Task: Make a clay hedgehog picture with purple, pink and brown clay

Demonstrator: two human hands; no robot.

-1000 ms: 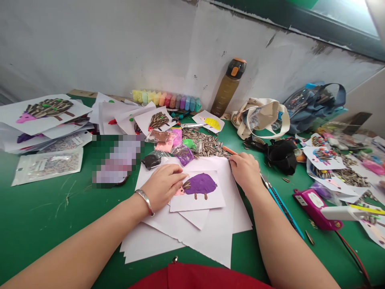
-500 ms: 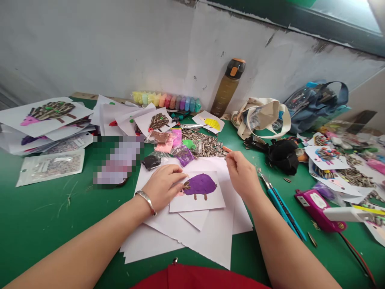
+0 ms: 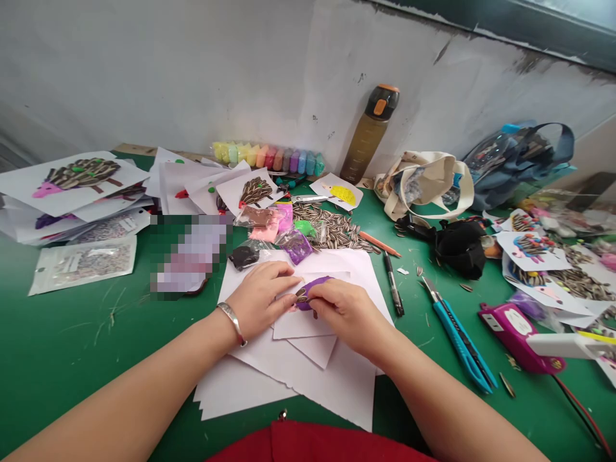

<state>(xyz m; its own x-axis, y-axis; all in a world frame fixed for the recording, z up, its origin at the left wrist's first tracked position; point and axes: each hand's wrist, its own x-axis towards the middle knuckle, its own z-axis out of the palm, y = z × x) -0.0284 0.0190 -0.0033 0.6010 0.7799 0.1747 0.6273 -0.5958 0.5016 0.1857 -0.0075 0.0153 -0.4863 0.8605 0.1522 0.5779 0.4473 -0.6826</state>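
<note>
A white card (image 3: 293, 328) with a purple clay body (image 3: 310, 303) and pink head lies on larger white sheets (image 3: 337, 391). My left hand (image 3: 262, 295) rests on the card's left side, fingers apart, thumb near the pink head. Over the purple clay is my right hand (image 3: 344, 311), its thumb and index finger pinched at the clay beside a few striped seeds (image 3: 301, 295); whatever is between the fingertips is hidden. Behind the card are a pile of striped sunflower seeds (image 3: 337, 231) and small bags of clay, one of them purple (image 3: 297, 248).
A pen (image 3: 393, 285), an orange pencil (image 3: 380, 244) and a blue cutter (image 3: 462, 346) lie at the right, near a magenta device (image 3: 514, 333). Finished cards (image 3: 81, 183) are stacked left. A bottle (image 3: 370, 135) stands at the wall.
My right hand has moved left and down from beside the seed pile onto the purple clay, uncovering the pen and pencil. My left hand has stayed on the card.
</note>
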